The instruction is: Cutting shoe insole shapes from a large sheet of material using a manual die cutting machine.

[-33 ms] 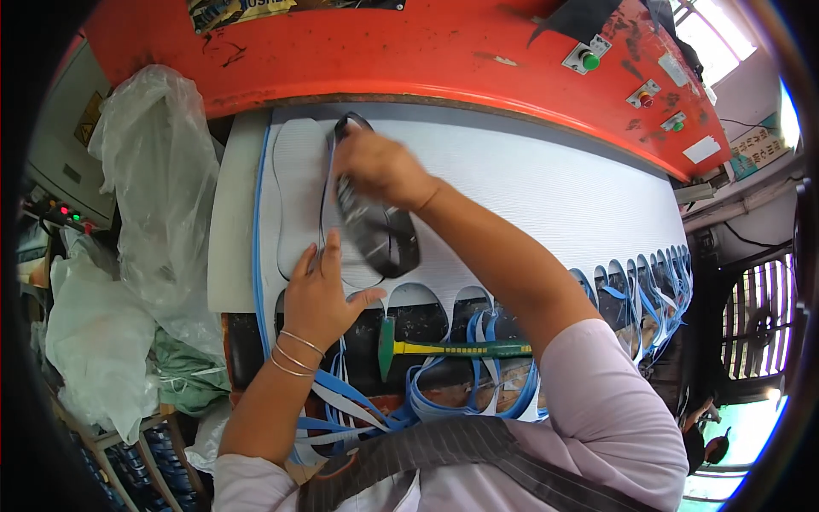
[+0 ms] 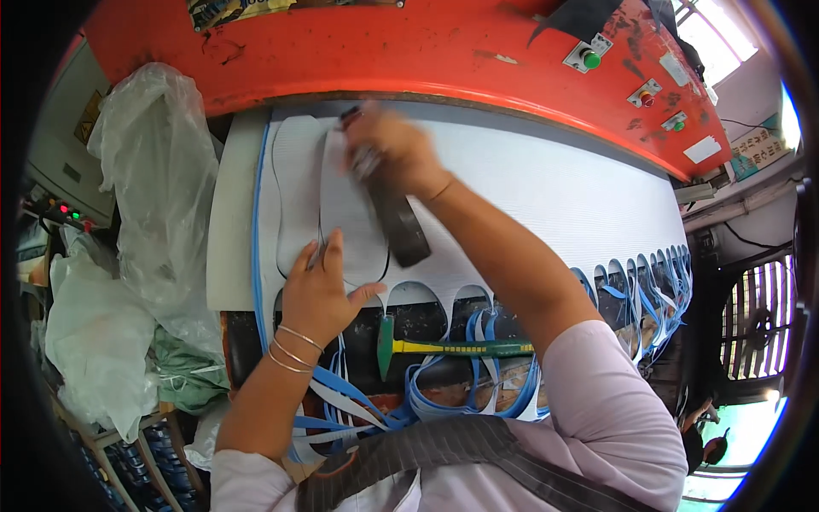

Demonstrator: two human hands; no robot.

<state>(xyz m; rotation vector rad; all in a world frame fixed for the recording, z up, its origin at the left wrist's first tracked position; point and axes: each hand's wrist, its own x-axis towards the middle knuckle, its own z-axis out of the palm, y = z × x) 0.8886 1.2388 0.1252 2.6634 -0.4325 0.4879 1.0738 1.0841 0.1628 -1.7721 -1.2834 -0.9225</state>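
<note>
My right hand [image 2: 397, 154] grips a dark, sole-shaped metal cutting die [image 2: 399, 224], blurred and tilted above the white foam sheet [image 2: 529, 188]. Beneath and left of it, a sole-shaped outline [image 2: 351, 218] shows in the sheet. A second sole outline [image 2: 297, 188] lies beside it on the left. My left hand [image 2: 320, 286] rests on the sheet at the lower ends of these outlines, fingers apart and holding nothing. Near the sheet's front edge lies a hammer [image 2: 461, 348] with a green head and a green and yellow handle.
A red machine beam [image 2: 384, 55] with push buttons [image 2: 590, 58] spans the far side. Blue and white scrap strips [image 2: 426, 392] hang along the front edge. Clear plastic bags [image 2: 158, 188] stand at the left. Scalloped cutouts line the sheet's near edge.
My right hand has swung the cutting die slightly right and turned it, uncovering more of the sole outline. My left hand stays almost in place.
</note>
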